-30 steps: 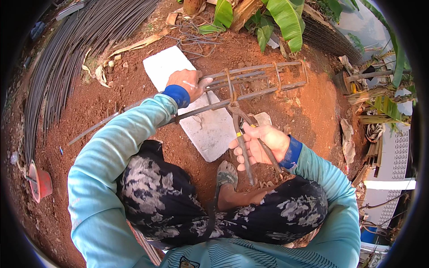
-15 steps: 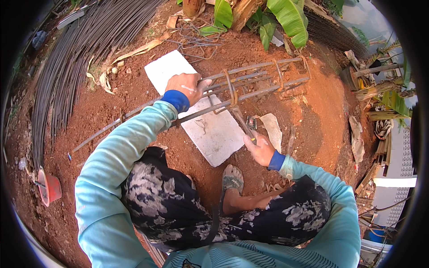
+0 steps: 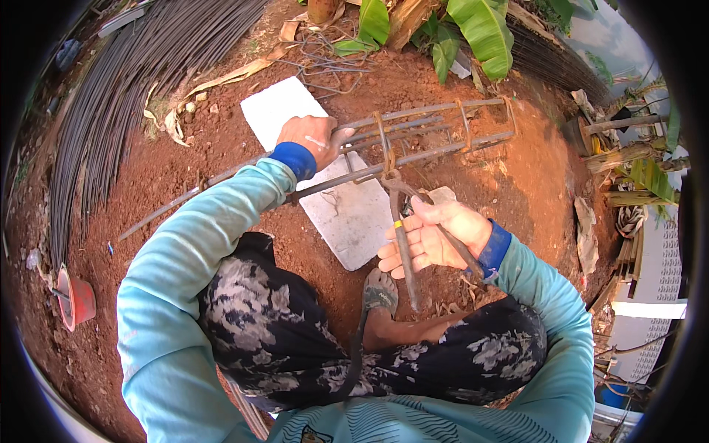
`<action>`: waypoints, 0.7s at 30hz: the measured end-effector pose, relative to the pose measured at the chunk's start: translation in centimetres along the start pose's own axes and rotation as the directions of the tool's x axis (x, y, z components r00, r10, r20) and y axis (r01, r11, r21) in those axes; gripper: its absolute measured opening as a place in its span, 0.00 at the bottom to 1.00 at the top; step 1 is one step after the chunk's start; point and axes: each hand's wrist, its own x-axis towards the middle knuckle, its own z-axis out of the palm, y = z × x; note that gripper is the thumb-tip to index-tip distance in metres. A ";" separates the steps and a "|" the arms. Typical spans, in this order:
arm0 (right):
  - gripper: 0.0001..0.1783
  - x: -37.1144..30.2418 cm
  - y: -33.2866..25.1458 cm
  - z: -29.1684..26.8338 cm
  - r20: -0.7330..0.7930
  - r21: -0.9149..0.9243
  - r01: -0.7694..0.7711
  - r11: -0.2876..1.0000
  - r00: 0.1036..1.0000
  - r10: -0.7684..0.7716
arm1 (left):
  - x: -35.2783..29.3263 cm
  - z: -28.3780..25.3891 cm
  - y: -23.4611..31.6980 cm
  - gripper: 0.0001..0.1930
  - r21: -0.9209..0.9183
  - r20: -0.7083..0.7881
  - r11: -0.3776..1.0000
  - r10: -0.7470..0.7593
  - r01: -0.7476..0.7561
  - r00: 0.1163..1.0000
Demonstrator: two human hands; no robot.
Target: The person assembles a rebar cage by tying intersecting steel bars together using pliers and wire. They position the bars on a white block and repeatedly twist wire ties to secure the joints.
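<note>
My left hand is closed around the upper bars of a rebar cage, long steel rods joined by rusty square stirrups. Below the cage, my right hand is turned palm up, with the spread handles of metal pincers across it. One handle rests against the thumb and palm; the other crosses the outstretched fingers. The pincers' jaws meet the lower rod at a stirrup corner; whether they bite on wire there is too small to tell. A white slab lies on the soil under the cage.
Many long steel rods lie at the left, above a red bucket. Bent stirrups are heaped at the far side, near banana leaves. My sandalled foot is just beyond the slab's near end. Dry husks lie at right.
My right hand has rolled palm up and its fingers have opened out. The pincers' handles have swung from together to wide apart. The left hand and cage have barely moved.
</note>
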 end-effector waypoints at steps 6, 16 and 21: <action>0.30 1.6 0.6 1.4 -0.098 -0.025 0.073 0.997 0.992 -0.075 | 0.0 -0.2 0.0 0.25 0.026 -0.010 1.000 0.004 -0.003 1.000; 0.19 6.0 5.8 -8.8 -0.119 -0.969 0.090 0.232 0.650 -0.751 | 0.7 0.0 -0.1 0.26 0.036 0.009 0.998 -0.049 0.048 0.999; 0.19 4.9 -1.2 -14.2 -0.053 -0.924 -0.343 -0.168 0.552 -0.832 | 1.4 0.0 0.9 0.26 0.042 0.032 0.998 -0.050 0.049 0.998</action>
